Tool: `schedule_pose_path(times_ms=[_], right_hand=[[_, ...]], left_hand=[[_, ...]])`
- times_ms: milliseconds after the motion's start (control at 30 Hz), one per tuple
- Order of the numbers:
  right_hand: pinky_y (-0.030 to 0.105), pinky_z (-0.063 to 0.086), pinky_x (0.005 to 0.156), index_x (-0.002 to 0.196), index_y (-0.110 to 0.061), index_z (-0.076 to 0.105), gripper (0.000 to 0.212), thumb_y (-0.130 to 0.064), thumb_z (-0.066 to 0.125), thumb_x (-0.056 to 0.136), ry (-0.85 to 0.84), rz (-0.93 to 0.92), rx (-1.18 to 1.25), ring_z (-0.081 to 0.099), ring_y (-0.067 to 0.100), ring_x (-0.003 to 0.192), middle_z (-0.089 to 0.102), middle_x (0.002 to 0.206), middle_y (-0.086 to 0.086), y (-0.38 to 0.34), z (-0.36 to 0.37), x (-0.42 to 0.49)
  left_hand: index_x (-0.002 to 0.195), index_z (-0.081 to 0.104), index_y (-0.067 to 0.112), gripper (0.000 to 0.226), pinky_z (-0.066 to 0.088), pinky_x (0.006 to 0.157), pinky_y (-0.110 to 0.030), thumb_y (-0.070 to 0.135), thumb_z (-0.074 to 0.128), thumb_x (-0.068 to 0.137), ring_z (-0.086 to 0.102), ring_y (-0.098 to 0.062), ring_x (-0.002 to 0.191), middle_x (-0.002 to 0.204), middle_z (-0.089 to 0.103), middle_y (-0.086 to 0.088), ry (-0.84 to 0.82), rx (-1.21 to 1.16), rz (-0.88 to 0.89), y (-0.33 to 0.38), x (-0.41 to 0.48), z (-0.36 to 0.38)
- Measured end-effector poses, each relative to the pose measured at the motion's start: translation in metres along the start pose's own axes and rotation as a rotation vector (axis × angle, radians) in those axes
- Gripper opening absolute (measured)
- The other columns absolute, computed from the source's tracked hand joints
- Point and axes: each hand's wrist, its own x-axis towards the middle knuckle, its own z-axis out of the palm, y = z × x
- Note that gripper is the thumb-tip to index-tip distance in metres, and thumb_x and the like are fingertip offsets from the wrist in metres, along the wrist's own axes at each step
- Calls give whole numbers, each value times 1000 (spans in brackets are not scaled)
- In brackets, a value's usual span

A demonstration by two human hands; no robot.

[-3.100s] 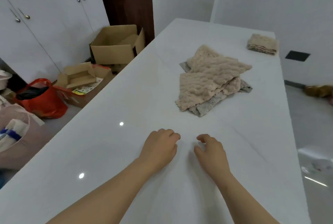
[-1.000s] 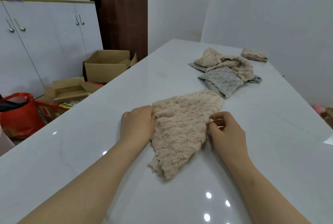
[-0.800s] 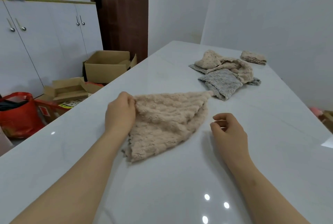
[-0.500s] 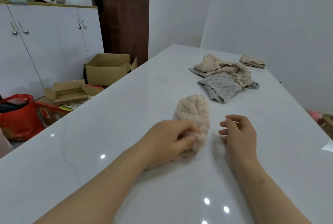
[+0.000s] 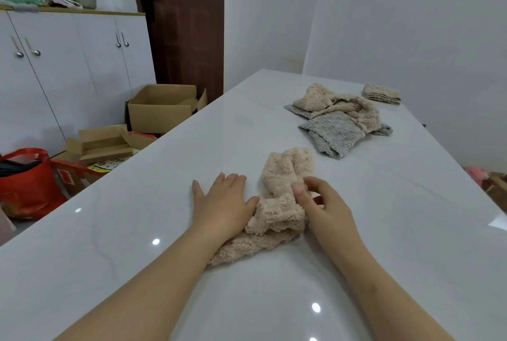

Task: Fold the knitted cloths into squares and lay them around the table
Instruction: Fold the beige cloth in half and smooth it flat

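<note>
**While the beige cloth lies bunched between our hands, the fold is barely begun**

Because the beige cloth [image 5: 279, 203] is soft and would likely slip on the glossy worktop [image 5: 131, 231], we hold it from both sides. Our left hand [image 5: 222, 203] lies flat on the worktop just left of the cloth. Its fingers [image 5: 233, 180] are straight and slightly spread, the thumb edge touches the pile, and the cloth's near end disappears under that wrist. We judge this stops the bundle sliding. Our right hand [image 5: 326, 209] takes the right side, with the thumb and curled fingers pinching a ridge of the fabric, probably to draw a layer out flat.

The cloth sits close to us, about mid-width on the worktop. It is a thick, fluffy lump running away from us with no edge squared, so there is no square yet.

Farther off and to the right, a loose pile of beige and grey cloths [image 5: 340, 121] waits unfolded, well apart from our hands. Beyond it, near the far right corner, a small folded stack [image 5: 381, 93] lies neat. We take that as the pattern for the result.
</note>
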Motion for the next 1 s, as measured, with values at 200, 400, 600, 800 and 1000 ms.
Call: schedule_pose_path(times_ms=[200,400,600,800,1000], right_hand=[[26,45,80,78,-41,58,15,-29,62,86,-31,2,44,60,12,85,65,88,-8,-6,-4,-1],[25,44,72,85,-21,67,5,-19,63,83,9,53,137,60,14,79,68,86,5,-1,-4,3],[17,36,52,73,-16,61,12,-11,57,83,146,70,182,46,3,51,57,63,-5,0,-8,3],[26,35,56,75,-6,52,9,-11,52,82,171,120,62,44,16,63,50,66,0,2,-16,4],[32,25,101,134,-27,39,62,-36,45,73,186,-110,-195,32,8,117,40,120,-18,-6,-10,-3]], left_hand=[[130,46,36,38,-2,113,-57,42,25,99,9,-11,144,146,34,15,-53,-145,115,2,-4,-2],[96,67,30,19,9,115,-49,30,48,94,32,-10,137,124,60,13,53,-343,90,5,-6,-4],[87,66,21,20,35,96,-33,33,51,92,52,-19,114,113,66,5,325,-433,-57,-3,-5,-16],[90,63,23,20,30,85,-36,31,45,92,47,-24,107,104,63,3,271,-237,-265,-27,0,-29],[77,57,26,19,31,80,-34,43,54,84,48,-22,99,90,60,9,161,-339,-278,-29,2,-29]])
